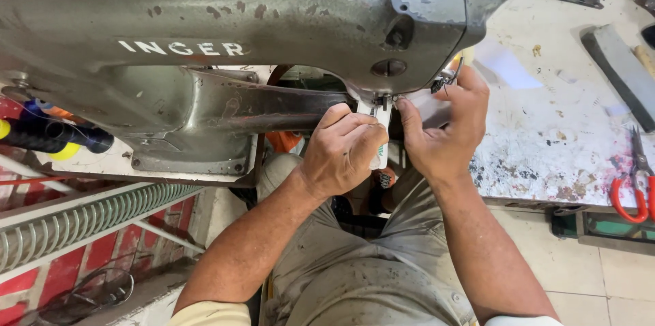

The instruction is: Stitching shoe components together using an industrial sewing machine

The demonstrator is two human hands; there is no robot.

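A worn grey industrial sewing machine [205, 19] fills the top of the head view, its arm reaching right to the needle head [389, 66]. Under the needle, both hands pinch a small white piece [382, 136] of material. My left hand [341, 152] grips the white piece from the left with thumb and fingers closed on it. My right hand [443, 128] holds its right side, fingers curled up beside the presser foot. Part of the white piece is hidden behind the fingers.
A stained white worktable [566, 128] lies to the right, with red-handled scissors [638, 182] at its right edge and a grey flat tool [621, 70] above. Thread spools [61, 140] sit at the left. A metal rack [82, 220] and red tiled floor are below left.
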